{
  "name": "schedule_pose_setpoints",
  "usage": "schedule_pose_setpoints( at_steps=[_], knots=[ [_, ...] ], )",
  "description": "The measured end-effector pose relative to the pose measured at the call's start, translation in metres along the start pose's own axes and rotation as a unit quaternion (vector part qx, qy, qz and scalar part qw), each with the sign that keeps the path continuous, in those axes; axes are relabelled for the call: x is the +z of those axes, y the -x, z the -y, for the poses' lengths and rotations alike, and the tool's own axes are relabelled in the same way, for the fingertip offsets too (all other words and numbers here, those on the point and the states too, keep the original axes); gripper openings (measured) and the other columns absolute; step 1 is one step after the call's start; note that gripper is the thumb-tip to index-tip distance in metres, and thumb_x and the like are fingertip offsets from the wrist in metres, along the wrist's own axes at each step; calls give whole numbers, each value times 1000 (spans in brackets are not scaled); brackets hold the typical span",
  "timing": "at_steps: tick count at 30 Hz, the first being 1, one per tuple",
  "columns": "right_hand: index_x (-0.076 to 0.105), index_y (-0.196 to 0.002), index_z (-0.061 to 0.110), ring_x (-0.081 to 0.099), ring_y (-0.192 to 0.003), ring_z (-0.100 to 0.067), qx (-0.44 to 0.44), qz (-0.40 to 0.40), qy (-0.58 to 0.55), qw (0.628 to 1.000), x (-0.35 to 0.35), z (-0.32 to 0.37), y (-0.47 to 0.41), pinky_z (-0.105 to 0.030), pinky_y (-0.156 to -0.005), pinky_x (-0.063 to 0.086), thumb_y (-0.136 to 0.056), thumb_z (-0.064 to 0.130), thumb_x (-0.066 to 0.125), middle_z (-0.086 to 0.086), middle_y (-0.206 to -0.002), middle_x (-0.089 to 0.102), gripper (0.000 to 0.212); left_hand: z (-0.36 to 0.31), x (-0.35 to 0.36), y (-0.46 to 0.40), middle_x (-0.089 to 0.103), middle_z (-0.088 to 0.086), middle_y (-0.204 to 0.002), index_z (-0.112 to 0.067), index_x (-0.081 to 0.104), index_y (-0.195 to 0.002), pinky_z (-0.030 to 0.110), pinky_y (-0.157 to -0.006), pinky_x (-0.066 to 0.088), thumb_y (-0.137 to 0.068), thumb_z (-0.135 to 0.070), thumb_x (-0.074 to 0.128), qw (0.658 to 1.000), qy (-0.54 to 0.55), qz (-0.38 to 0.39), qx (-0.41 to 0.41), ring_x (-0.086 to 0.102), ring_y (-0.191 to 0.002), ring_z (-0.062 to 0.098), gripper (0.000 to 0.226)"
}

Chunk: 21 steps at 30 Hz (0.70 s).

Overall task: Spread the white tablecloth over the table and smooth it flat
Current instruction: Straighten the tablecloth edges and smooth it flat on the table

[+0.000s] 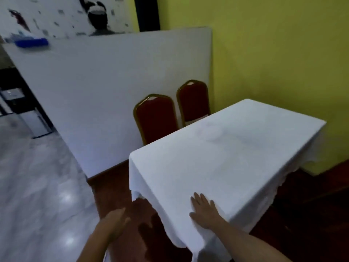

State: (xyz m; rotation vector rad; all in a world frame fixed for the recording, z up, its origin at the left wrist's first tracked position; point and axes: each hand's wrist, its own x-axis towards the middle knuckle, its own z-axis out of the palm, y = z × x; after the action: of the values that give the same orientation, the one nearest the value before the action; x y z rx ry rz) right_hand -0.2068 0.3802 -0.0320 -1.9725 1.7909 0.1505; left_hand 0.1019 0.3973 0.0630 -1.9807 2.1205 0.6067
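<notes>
The white tablecloth (pixel 217 159) covers the whole table and hangs over its edges with a scalloped hem. My right hand (pixel 204 210) lies flat, palm down, on the cloth at the near corner of the tabletop, fingers spread. My left hand (pixel 115 222) hangs in the air to the left of the table, off the cloth, fingers loosely apart and holding nothing. The table itself is hidden under the cloth.
Two red chairs (pixel 156 118) with gold frames stand at the table's far side against a white partition (pixel 105 86). A yellow wall (pixel 273 53) runs behind the table. Dark wood flooring lies under the table, pale tiles (pixel 37 186) to the left.
</notes>
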Motion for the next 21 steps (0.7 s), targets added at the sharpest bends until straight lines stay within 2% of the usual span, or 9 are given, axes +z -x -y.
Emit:
schedule_pose_setpoints(
  at_steps=[4,9,11,12,13,14,16,18,21],
  knots=[
    [-1,-155,18,-8,-150,-24,95,-19,-25,995,-11,-14,-4,-52,-119,3,-102,41,29,-1,-163,-11,65,4,-22,-57,47,2,-147,-19,43,-141,29,-109,37,-97,-38,43,998,15,-7,68,46,-132,17,48],
    [-2,-155,17,-9,-150,-24,182,-47,-45,981,-11,-16,-31,-55,-118,2,-99,52,18,-1,-162,-13,69,-25,-19,-139,33,1,-156,-18,28,-149,29,-116,26,-100,-39,40,990,-14,-8,138,33,-142,16,55],
    [15,-154,19,7,-150,-25,194,-98,-49,975,-10,-15,-47,-61,-114,9,-85,60,5,-2,-163,4,81,-32,-10,-168,30,-1,-157,-20,26,-150,25,-116,24,-100,-40,39,985,-46,-7,168,31,-143,13,55],
    [33,-149,19,28,-146,-27,205,-116,-23,972,-13,-17,-56,-65,-109,19,-81,59,8,-5,-159,24,83,-34,-7,-182,27,-3,-158,-21,24,-151,24,-116,22,-100,-41,38,981,-58,8,183,28,-144,11,56],
    [52,-138,20,48,-133,-28,215,-140,-26,966,-8,-17,-66,-66,-102,29,-84,58,15,-5,-149,45,76,-33,-6,-193,23,-3,-159,-23,21,-152,24,-116,20,-101,-41,37,976,-75,31,202,24,-146,10,57],
    [63,-127,23,59,-122,-26,218,-162,-21,962,-4,-18,-70,-64,-97,31,-89,57,20,-2,-137,58,67,-32,-5,-196,19,-3,-161,-24,19,-153,24,-117,19,-101,-42,36,972,-89,51,212,21,-147,10,57],
    [65,-124,25,61,-119,-23,235,-139,-46,961,6,-18,-77,-59,-95,25,-94,54,22,1,-132,63,60,-21,-11,-213,15,-2,-162,-24,17,-153,25,-117,18,-101,-42,36,968,-104,65,219,18,-148,10,58],
    [63,-126,27,60,-121,-22,250,-154,-72,953,2,-14,-80,-58,-96,23,-87,53,34,3,-133,62,55,-6,-21,-238,15,0,-162,-21,19,-152,28,-118,20,-101,-42,36,974,-92,48,203,18,-148,13,58],
    [51,-129,30,60,-121,-21,269,-170,-93,943,1,-11,-83,-55,-97,23,-82,48,40,4,-132,62,52,11,-36,-272,16,5,-161,-20,20,-152,35,-118,24,-100,-44,35,979,-119,-3,164,16,-149,20,59]
  ],
)
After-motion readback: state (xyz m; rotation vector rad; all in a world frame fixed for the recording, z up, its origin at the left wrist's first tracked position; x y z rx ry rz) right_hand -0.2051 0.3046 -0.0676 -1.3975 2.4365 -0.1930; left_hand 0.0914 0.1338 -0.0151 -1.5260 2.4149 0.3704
